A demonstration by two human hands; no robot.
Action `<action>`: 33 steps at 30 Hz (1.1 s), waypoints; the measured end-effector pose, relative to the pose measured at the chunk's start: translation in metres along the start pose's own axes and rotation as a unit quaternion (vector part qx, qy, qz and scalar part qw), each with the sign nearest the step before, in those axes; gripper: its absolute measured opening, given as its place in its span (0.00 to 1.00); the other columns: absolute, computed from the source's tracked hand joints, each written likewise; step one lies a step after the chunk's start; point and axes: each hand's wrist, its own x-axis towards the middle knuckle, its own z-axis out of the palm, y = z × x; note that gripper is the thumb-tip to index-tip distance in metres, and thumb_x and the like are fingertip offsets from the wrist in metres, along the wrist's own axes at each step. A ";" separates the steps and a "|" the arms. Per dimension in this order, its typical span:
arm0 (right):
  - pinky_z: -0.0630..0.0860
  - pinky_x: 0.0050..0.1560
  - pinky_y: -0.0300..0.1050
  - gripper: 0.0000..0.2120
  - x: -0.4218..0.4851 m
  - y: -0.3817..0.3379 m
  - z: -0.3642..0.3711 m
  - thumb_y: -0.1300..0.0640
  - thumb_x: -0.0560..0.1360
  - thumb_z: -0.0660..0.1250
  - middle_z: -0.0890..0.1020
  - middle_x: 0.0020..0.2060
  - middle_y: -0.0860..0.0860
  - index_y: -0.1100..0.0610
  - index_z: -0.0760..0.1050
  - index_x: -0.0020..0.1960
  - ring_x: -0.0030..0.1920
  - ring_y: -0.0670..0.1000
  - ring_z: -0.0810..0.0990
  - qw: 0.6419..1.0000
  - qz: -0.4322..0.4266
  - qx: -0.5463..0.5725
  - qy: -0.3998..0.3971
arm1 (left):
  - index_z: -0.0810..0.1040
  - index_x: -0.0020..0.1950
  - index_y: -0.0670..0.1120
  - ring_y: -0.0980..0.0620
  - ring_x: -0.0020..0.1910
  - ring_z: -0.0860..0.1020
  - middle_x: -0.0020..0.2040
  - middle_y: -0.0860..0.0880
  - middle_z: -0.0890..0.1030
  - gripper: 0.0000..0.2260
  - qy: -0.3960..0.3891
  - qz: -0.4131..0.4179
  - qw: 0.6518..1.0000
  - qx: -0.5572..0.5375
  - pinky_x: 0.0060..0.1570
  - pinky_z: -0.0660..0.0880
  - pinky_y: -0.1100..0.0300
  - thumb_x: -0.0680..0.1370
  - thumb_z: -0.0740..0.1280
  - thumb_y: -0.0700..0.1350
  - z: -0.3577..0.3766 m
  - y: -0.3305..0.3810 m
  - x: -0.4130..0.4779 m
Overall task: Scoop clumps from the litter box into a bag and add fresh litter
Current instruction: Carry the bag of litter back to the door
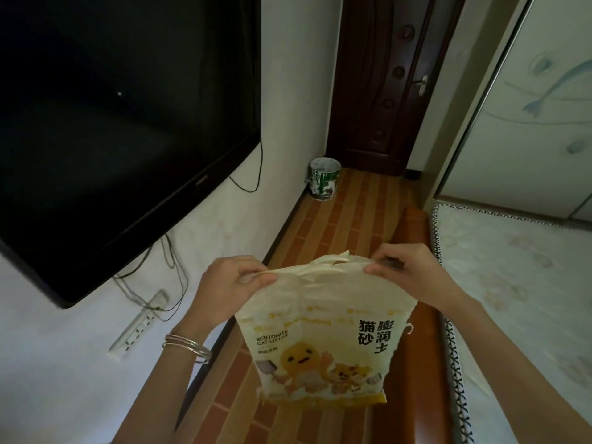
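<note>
Head view:
- The floor (pixel 346 213) is brown tile in a brick-like pattern. It runs as a narrow strip from the lower centre of the frame up to a dark wooden door (pixel 384 75) at the top centre.
- A white wall (pixel 224 225) fills the left side. On it hangs a black television (pixel 112 123) in the upper left, with cables drooping below it to a white power strip (pixel 137 325) fixed at lower left.
- On the right lies a bed (pixel 519 299) with a pale patterned cover. Above it in the upper right is a wardrobe door (pixel 528 107) with a blue fish design.
- The litter bag (pixel 323 331), pale yellow with a cartoon and the words "BENTONITE CAT LITTER", hangs upright in the lower centre, off the floor. What is inside cannot be seen.
- The left hand (pixel 230 280) pinches the bag's top left corner between thumb and curled fingers, with silver bangles (pixel 189 346) on that wrist. The right hand (pixel 407 270) pinches the top right corner the same way.
- A white and green bucket (pixel 324 178) stands on the floor against the wall, just beside the door. Its contents cannot be made out.
- The bed's brown wooden edge (pixel 416 251) borders the floor strip on the right and the wall's dark skirting on the left. The bag hangs over the strip, near the bed's edge.
</note>
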 end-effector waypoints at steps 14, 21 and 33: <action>0.76 0.36 0.49 0.20 0.090 0.102 -0.031 0.36 0.67 0.62 0.81 0.34 0.45 0.52 0.78 0.40 0.36 0.44 0.78 0.999 0.017 -0.016 0.023 | 0.81 0.36 0.58 0.56 0.41 0.79 0.37 0.60 0.81 0.11 -0.002 -0.003 1.000 0.012 0.46 0.75 0.48 0.66 0.66 0.63 0.048 -0.003 0.142; 0.76 0.37 0.45 0.12 0.162 0.153 -0.046 0.37 0.67 0.62 0.80 0.33 0.41 0.45 0.76 0.38 0.37 0.42 0.78 0.999 0.023 -0.027 0.033 | 0.81 0.35 0.59 0.58 0.39 0.78 0.37 0.61 0.81 0.07 -0.024 0.000 0.999 0.023 0.44 0.76 0.49 0.68 0.67 0.59 0.064 -0.019 0.239; 0.68 0.33 0.38 0.08 0.273 0.248 -0.071 0.38 0.67 0.64 0.77 0.29 0.42 0.41 0.72 0.35 0.33 0.44 0.75 0.996 0.062 -0.039 0.048 | 0.81 0.35 0.58 0.58 0.39 0.79 0.37 0.60 0.81 0.13 -0.069 0.034 0.997 0.018 0.42 0.76 0.52 0.66 0.64 0.65 0.098 -0.049 0.410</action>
